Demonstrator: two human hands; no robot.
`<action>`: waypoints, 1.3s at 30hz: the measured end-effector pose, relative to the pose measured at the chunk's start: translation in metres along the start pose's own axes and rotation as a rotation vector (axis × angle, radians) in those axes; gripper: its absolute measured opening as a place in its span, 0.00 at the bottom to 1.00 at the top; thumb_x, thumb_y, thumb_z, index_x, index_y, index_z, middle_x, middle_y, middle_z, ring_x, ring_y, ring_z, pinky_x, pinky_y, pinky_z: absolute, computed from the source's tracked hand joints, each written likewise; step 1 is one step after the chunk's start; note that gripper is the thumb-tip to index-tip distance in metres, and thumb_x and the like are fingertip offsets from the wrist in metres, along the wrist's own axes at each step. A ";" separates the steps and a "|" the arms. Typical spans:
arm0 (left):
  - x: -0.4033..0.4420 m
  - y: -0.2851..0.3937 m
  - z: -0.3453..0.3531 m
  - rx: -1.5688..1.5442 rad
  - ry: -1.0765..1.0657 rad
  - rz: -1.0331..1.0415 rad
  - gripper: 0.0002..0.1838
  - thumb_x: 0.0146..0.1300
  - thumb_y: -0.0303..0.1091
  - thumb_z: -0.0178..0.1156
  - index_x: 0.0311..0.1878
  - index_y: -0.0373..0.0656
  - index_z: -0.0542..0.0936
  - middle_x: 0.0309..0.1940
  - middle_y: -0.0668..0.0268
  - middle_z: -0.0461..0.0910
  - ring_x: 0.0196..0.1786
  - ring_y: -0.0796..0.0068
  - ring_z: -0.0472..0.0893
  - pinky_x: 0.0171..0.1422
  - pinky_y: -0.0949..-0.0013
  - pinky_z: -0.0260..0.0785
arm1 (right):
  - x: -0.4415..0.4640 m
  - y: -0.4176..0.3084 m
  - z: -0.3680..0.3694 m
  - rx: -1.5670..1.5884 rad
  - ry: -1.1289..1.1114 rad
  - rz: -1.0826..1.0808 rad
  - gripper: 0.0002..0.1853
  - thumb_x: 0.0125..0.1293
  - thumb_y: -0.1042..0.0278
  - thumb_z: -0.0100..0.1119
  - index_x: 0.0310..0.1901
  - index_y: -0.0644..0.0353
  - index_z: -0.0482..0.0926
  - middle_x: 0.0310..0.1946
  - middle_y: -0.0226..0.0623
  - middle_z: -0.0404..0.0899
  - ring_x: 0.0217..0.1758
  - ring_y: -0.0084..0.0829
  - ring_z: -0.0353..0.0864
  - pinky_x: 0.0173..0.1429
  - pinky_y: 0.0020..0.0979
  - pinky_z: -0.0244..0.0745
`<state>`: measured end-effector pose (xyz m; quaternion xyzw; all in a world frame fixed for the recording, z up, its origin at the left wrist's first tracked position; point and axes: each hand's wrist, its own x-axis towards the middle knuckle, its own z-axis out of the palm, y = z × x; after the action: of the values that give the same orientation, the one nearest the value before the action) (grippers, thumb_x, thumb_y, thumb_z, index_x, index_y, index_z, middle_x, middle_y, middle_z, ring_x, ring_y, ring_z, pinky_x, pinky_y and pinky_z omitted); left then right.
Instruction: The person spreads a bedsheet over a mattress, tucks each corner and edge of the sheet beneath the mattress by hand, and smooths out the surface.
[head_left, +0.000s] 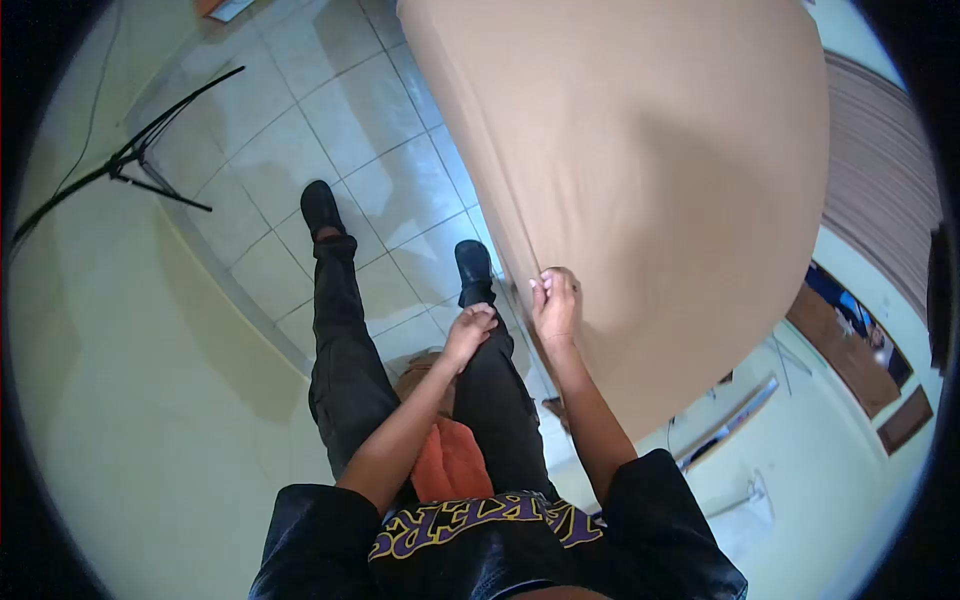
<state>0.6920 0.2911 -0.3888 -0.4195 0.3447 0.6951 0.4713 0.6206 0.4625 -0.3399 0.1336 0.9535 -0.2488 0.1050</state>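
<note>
A tan bed sheet [680,200] is stretched over the mattress to my right, with long creases along its near edge. My right hand [556,303] is at that edge, its fingers curled and pinched against the sheet. Over my right trouser leg hovers my left hand [470,335], closed loosely, with no object visible in it. It is apart from the bed. An orange cloth [450,462] hangs between my legs, in front of a brown item [420,375] that is mostly hidden.
Pale floor tiles [300,110] run between the bed and the wall [150,400]. A black tripod-like stand [125,160] leans at the left. Beyond the bed are a grey curtain or shutter [880,150] and a brown-framed mirror [850,340].
</note>
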 end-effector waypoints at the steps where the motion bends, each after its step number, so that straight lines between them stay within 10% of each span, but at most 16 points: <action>1: 0.006 -0.016 0.014 0.036 0.005 0.063 0.25 0.73 0.41 0.56 0.68 0.41 0.67 0.57 0.66 0.78 0.57 0.74 0.78 0.57 0.67 0.70 | 0.003 -0.010 -0.011 -0.035 -0.011 -0.083 0.11 0.61 0.78 0.64 0.43 0.62 0.75 0.32 0.43 0.74 0.33 0.41 0.77 0.39 0.38 0.75; 2: 0.006 -0.024 0.030 0.016 -0.061 0.119 0.29 0.73 0.38 0.55 0.73 0.41 0.61 0.67 0.61 0.70 0.65 0.67 0.74 0.70 0.62 0.65 | -0.001 0.000 -0.008 0.023 -0.029 -0.079 0.10 0.61 0.78 0.64 0.44 0.62 0.75 0.33 0.44 0.75 0.35 0.43 0.78 0.40 0.40 0.76; 8: 0.018 -0.070 0.132 -0.137 0.120 0.424 0.34 0.71 0.39 0.58 0.74 0.36 0.59 0.66 0.55 0.71 0.65 0.66 0.74 0.68 0.64 0.66 | -0.083 0.071 -0.045 -0.072 -0.250 -0.047 0.10 0.66 0.71 0.59 0.46 0.64 0.75 0.42 0.55 0.79 0.45 0.57 0.80 0.48 0.51 0.77; 14: 0.016 -0.102 0.167 0.567 0.471 0.334 0.42 0.65 0.41 0.60 0.71 0.21 0.53 0.50 0.27 0.76 0.56 0.37 0.79 0.62 0.50 0.72 | -0.159 0.175 -0.079 -0.040 -0.516 -0.065 0.10 0.64 0.76 0.53 0.46 0.67 0.73 0.43 0.59 0.79 0.48 0.60 0.79 0.52 0.53 0.76; 20: 0.019 -0.147 0.173 0.615 0.520 0.483 0.36 0.70 0.37 0.50 0.73 0.24 0.50 0.51 0.27 0.75 0.54 0.32 0.78 0.62 0.46 0.71 | -0.193 0.201 -0.102 0.051 -0.529 -0.173 0.18 0.62 0.79 0.53 0.54 0.64 0.74 0.47 0.59 0.76 0.53 0.57 0.77 0.57 0.48 0.74; 26: 0.023 -0.180 0.185 0.602 0.543 0.380 0.32 0.63 0.35 0.55 0.66 0.24 0.61 0.53 0.32 0.76 0.57 0.35 0.78 0.64 0.50 0.72 | -0.228 0.252 -0.112 -0.205 0.003 -0.062 0.30 0.65 0.74 0.54 0.71 0.58 0.65 0.74 0.56 0.52 0.76 0.62 0.51 0.77 0.51 0.52; 29: 0.013 -0.238 0.194 0.694 0.498 0.403 0.32 0.59 0.37 0.61 0.61 0.26 0.65 0.51 0.32 0.77 0.57 0.38 0.78 0.64 0.50 0.72 | -0.254 0.264 -0.104 -0.432 -0.145 -0.115 0.33 0.68 0.70 0.51 0.75 0.59 0.57 0.78 0.55 0.42 0.80 0.62 0.39 0.81 0.52 0.41; 32: 0.056 -0.335 0.189 0.612 0.423 0.351 0.36 0.55 0.36 0.66 0.61 0.25 0.65 0.45 0.36 0.81 0.45 0.43 0.85 0.41 0.53 0.82 | -0.300 0.303 -0.110 -0.851 -0.596 -0.456 0.34 0.72 0.64 0.46 0.77 0.60 0.49 0.80 0.54 0.37 0.82 0.60 0.33 0.82 0.54 0.35; 34: 0.047 -0.375 0.201 0.537 0.402 0.284 0.35 0.54 0.35 0.66 0.62 0.27 0.65 0.45 0.37 0.82 0.44 0.45 0.86 0.36 0.54 0.83 | -0.326 0.335 -0.118 -0.227 -0.746 -0.438 0.35 0.74 0.62 0.45 0.78 0.59 0.46 0.80 0.54 0.37 0.82 0.58 0.33 0.81 0.57 0.32; 37: 0.038 -0.410 0.215 0.465 0.424 0.322 0.36 0.53 0.33 0.66 0.64 0.30 0.63 0.46 0.39 0.81 0.43 0.46 0.86 0.30 0.55 0.84 | -0.336 0.368 -0.142 -0.373 -0.528 -0.346 0.36 0.75 0.57 0.45 0.78 0.57 0.46 0.80 0.49 0.37 0.83 0.55 0.34 0.81 0.59 0.32; 39: 0.015 -0.414 0.226 0.385 0.365 0.119 0.42 0.50 0.32 0.66 0.68 0.28 0.59 0.46 0.36 0.81 0.48 0.45 0.85 0.47 0.50 0.81 | -0.318 0.399 -0.145 -0.417 -0.345 -0.185 0.36 0.75 0.54 0.44 0.79 0.56 0.45 0.80 0.49 0.36 0.83 0.55 0.34 0.80 0.61 0.31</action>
<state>1.0212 0.6261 -0.3438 -0.4193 0.5739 0.5561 0.4308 1.0230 0.8060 -0.3095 -0.0228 0.9603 -0.0748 0.2679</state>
